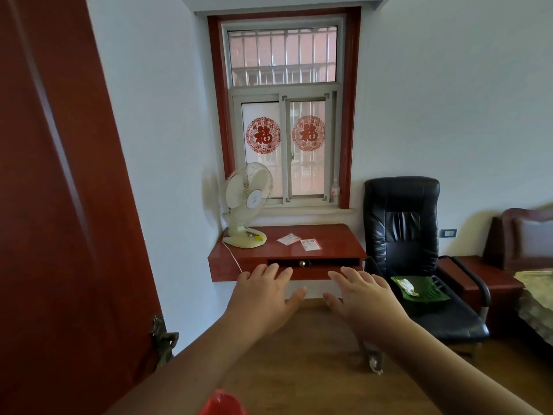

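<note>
Ahead, a left hand [263, 301] and right hand [368, 298] stretch toward a red surface [338, 235] with a drawer [311, 273], fingers [270, 272] spread flat, holding nothing.

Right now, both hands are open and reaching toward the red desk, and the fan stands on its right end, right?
Not quite. The head view shows the fan standing on the left end of the red desk, not the right. The left hand and right hand are indeed open and reaching toward it.
</note>
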The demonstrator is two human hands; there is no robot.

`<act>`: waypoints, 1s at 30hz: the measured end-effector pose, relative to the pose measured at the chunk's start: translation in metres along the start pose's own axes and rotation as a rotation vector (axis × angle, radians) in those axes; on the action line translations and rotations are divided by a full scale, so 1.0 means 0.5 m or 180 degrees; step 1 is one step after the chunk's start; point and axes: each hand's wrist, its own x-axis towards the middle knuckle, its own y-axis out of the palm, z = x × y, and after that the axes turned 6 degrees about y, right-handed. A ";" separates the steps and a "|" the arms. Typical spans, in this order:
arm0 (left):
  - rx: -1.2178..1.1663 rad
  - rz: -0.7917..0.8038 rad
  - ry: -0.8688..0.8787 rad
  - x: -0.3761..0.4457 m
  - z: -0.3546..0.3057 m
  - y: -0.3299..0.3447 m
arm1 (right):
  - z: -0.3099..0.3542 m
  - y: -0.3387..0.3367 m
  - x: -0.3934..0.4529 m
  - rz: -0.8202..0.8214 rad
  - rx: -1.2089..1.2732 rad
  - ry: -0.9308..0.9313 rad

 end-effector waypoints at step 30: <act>0.0030 0.0326 0.0267 0.615 0.025 0.314 | -0.240 0.229 0.610 -0.0356 0.0361 -0.0042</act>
